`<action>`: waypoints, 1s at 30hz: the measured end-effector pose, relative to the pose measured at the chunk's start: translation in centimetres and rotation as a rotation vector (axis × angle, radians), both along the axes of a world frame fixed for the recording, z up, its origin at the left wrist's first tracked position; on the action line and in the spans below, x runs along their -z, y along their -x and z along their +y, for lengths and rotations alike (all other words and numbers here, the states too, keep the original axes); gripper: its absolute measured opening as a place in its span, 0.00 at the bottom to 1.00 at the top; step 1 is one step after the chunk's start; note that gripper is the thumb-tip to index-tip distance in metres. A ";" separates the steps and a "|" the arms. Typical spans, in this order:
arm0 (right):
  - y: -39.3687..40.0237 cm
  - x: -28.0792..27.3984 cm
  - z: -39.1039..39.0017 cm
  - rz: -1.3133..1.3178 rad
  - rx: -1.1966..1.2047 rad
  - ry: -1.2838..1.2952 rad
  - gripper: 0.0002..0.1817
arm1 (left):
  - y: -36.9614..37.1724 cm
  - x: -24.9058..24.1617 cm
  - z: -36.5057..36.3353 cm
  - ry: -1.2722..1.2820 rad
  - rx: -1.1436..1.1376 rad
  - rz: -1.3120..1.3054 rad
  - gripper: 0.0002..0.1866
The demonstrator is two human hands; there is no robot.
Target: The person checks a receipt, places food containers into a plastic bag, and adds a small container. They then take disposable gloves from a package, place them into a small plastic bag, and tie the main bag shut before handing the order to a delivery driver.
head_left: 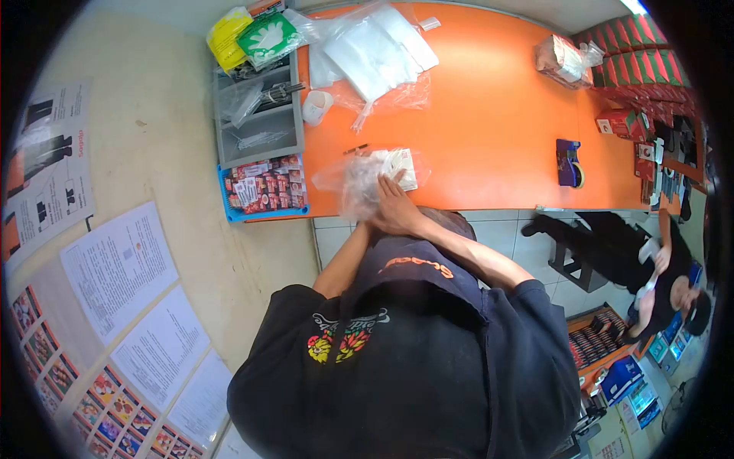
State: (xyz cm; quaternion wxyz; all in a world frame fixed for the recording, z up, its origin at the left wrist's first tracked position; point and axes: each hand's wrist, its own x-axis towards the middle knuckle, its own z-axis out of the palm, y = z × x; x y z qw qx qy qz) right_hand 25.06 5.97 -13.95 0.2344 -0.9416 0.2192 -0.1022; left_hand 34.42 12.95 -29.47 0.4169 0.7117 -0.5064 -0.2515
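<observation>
Near the front edge of the orange table lies a clear plastic bag (358, 186), crumpled, with a stack of white printed papers (407, 164) at its right side. My right hand (397, 205) rests on the bag and the lower part of the stack, its fingers stretched forward. My left hand is mostly hidden behind my right hand and the cap brim, at the bag's near edge; its fingers do not show. A thin dark pen-like item (356, 149) lies just beyond the bag.
A grey tray (298, 126), a blue basket of packets (307, 212) and a white roll (316, 107) stand left. Plastic sheets (375, 57) lie at the back. A tape dispenser (567, 162) and red boxes (621, 122) are right. Another person (665, 287) sits further right.
</observation>
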 end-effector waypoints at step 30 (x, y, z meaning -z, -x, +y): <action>-13.3 9.3 -6.9 0.111 0.661 -0.067 0.19 | -24.5 -47.4 6.4 0.422 -0.548 -0.538 0.22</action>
